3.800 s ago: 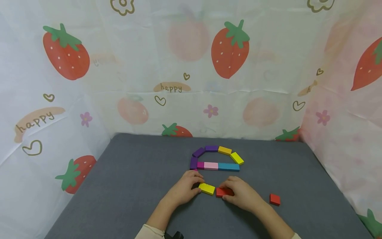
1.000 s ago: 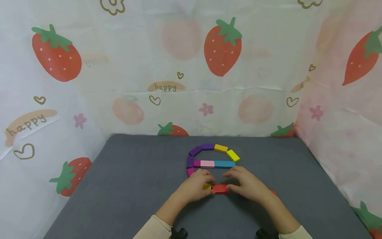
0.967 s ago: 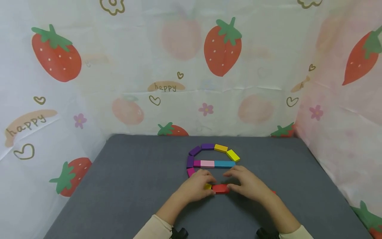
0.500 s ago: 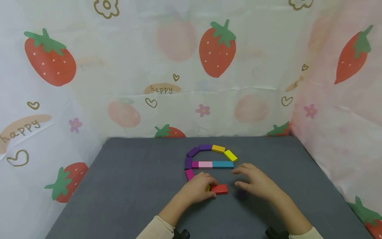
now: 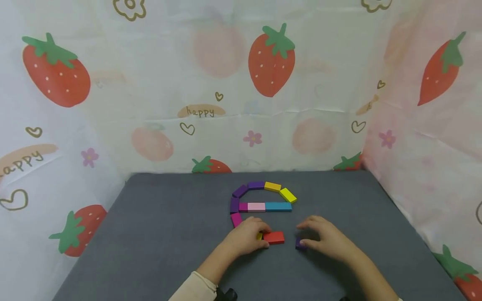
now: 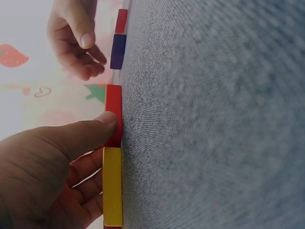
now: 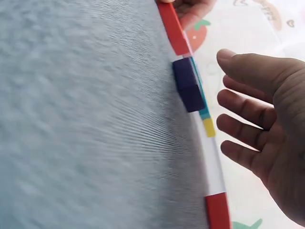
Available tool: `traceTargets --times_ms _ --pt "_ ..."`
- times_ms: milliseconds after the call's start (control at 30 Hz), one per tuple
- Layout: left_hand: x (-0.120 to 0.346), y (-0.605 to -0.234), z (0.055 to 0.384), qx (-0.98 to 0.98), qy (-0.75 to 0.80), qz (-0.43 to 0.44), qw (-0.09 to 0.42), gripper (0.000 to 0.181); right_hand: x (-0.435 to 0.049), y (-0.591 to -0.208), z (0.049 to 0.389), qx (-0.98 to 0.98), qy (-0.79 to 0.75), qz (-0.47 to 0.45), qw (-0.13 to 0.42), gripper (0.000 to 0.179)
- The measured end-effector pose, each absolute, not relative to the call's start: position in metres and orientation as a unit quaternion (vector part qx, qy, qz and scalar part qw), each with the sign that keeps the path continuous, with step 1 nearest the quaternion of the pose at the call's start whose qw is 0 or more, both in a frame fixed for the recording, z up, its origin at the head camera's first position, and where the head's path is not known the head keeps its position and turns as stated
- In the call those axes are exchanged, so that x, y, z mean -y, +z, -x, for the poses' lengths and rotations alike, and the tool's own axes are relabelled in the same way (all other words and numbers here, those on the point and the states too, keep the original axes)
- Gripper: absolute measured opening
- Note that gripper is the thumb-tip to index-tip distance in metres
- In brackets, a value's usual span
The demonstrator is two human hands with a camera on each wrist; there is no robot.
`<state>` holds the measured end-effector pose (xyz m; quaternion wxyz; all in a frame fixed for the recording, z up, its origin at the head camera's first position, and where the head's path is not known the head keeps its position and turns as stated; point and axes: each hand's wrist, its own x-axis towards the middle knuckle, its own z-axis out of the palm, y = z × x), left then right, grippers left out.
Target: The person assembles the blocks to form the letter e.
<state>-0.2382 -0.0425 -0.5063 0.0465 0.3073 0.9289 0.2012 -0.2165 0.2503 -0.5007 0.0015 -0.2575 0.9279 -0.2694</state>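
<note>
My left hand [image 5: 246,236] pinches a red block [image 5: 274,238] at its left end, thumb on the near side and fingers behind. Against that block's left end stands a yellow block [image 6: 112,186], mostly covered by the hand in the head view. Over to the right, my right hand [image 5: 327,237] hovers beside a purple block [image 5: 300,244], fingers spread. The right wrist view shows a gap between this hand and the purple block [image 7: 188,85]. A magenta block [image 5: 236,220] continues the curve behind my left hand.
Beyond the hands, purple blocks [image 5: 256,185] and yellow blocks [image 5: 288,195] form an arch on the grey cloth [image 5: 169,234]. A pink block [image 5: 256,207] and a blue block [image 5: 278,207] run across beneath it. Another red block [image 7: 218,210] lies farther right, hidden in the head view.
My right hand has left the red block's right end and moved right, beside the purple block, which has come into sight. My left hand stays at the red block. The head view has shifted slightly.
</note>
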Motion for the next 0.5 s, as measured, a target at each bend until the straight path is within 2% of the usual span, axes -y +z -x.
traceTargets --times_ms 500 --pt "0.045 -0.508 0.241 -0.926 0.214 -0.308 0.047 0.031 -0.252 -0.515 0.218 -0.924 -0.279 0.26 0.027 0.041"
